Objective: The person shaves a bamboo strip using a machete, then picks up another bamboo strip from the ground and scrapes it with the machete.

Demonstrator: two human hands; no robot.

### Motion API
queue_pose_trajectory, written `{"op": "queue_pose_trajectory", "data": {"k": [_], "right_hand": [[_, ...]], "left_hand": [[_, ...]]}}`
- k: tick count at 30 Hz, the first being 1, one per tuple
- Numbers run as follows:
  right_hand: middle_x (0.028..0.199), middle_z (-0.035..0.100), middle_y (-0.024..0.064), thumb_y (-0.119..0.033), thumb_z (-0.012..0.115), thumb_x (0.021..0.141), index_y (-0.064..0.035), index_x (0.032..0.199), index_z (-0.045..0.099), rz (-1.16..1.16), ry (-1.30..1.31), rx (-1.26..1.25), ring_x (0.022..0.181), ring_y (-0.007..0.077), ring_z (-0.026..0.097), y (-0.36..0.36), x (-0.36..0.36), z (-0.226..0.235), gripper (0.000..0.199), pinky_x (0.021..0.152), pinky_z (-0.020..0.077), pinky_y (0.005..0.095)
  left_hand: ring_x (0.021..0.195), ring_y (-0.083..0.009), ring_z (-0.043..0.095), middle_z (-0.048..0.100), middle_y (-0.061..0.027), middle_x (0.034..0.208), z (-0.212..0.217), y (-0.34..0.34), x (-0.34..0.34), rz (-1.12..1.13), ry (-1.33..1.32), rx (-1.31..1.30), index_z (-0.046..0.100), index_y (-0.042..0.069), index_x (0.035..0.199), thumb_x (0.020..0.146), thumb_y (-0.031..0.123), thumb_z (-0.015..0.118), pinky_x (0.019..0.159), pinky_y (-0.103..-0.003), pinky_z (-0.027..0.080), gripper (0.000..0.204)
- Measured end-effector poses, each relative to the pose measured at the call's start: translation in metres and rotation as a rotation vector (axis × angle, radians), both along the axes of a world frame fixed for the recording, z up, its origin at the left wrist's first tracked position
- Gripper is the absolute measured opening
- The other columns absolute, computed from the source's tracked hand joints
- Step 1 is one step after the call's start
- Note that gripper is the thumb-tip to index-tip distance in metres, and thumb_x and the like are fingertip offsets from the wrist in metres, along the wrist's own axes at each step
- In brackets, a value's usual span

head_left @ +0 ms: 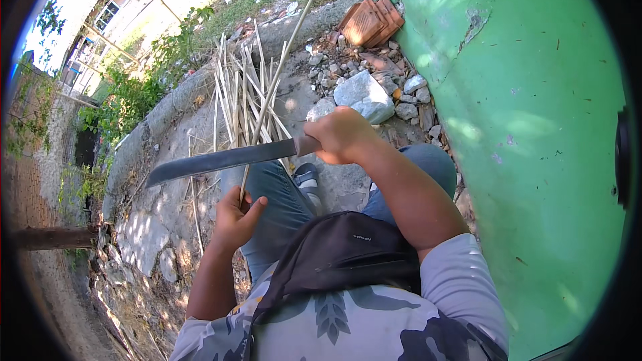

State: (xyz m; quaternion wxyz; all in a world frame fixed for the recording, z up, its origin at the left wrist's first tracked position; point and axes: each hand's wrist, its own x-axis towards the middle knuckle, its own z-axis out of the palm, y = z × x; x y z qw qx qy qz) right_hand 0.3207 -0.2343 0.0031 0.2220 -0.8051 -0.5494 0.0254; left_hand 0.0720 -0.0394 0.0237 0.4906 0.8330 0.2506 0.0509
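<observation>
I am gripping the machete [224,162] by its handle [307,145], the fingers of my right hand [344,135] wrapping round it, while my left hand [235,219], apart and nearer my body than the blade, is holding the low end of a long pale strip [275,80] crossing the machete, contact unclear. Similar strips [231,93] are lying beyond the machete. I am judging the strip light, springy and possibly splintery, safest held well below the machete's edge.
</observation>
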Motion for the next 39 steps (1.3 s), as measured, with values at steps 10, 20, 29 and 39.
{"op": "queue_pose_trajectory", "data": {"k": [10, 20, 29, 39], "right_hand": [[0.079, 0.071, 0.0166, -0.034, 0.067, 0.086, -0.0107, 0.091, 0.07, -0.447, 0.414, 0.253, 0.08, 0.0386, 0.07, -0.03, 0.044, -0.009, 0.024, 0.072, 0.0529, 0.0476], [0.077, 0.07, 0.0146, -0.037, 0.071, 0.084, -0.0117, 0.088, 0.068, -0.198, 0.184, 0.063, 0.076, 0.0394, 0.069, -0.027, 0.028, -0.006, 0.025, 0.068, 0.0532, 0.0484], [0.08, 0.071, 0.0173, -0.033, 0.074, 0.082, -0.0095, 0.093, 0.071, -0.214, 0.258, 0.23, 0.076, 0.0373, 0.07, -0.016, 0.027, -0.021, 0.026, 0.07, 0.0544, 0.0463], [0.079, 0.071, 0.0161, -0.034, 0.072, 0.083, -0.0105, 0.093, 0.072, -0.409, 0.422, 0.14, 0.079, 0.0368, 0.07, -0.032, 0.05, -0.009, 0.025, 0.07, 0.0543, 0.0456]], "left_hand": [[0.056, -0.0041, 0.034, 0.043, 0.0054, 0.06, 0.022, -0.008, -0.001, -0.088, 0.138, 0.128, 0.051, 0.005, 0.087, 0.091, 0.021, 0.079, 0.049, -0.027, 0.029, 0.032], [0.055, -0.0054, 0.035, 0.043, 0.0044, 0.06, 0.011, -0.005, 0.001, -0.097, 0.089, 0.129, 0.053, 0.004, 0.087, 0.09, 0.021, 0.079, 0.049, -0.028, 0.03, 0.032], [0.053, -0.0085, 0.038, 0.046, 0.0007, 0.058, 0.019, -0.009, 0.001, -0.069, 0.137, 0.302, 0.055, 0.002, 0.086, 0.089, 0.026, 0.08, 0.048, -0.031, 0.034, 0.035], [0.051, -0.0119, 0.041, 0.048, -0.0038, 0.056, 0.016, 0.003, -0.015, -0.045, 0.146, 0.272, 0.057, 0.001, 0.084, 0.087, 0.026, 0.081, 0.049, -0.032, 0.036, 0.035]]}}
